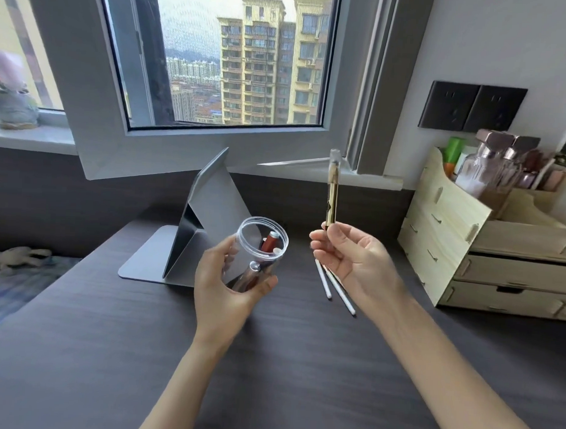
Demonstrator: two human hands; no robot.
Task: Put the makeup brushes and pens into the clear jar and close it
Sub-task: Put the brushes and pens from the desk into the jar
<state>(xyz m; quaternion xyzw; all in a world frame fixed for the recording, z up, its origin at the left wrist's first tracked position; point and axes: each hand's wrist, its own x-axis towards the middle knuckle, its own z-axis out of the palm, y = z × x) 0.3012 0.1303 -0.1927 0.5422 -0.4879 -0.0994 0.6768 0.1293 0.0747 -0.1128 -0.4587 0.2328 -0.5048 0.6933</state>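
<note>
With the left hand (223, 284) wrapped round the open jar (257, 255), we tip its mouth toward the gold pen (332, 190) pinched upright in the right hand's (350, 258) fingers (334, 230), just right of the jar, and lower it in.

the right hand (350, 261) covers the lower end of the gold pen (332, 196) and the upper ends of two white pens (335, 288) on the desk. the left hand (228, 286) hides the base of the clear jar (257, 255), and what lies inside it is too blurred to name. the wooden organiser (460, 246) runs off the right edge; its bottles are hazy. both forearms leave the bottom edge.
</note>
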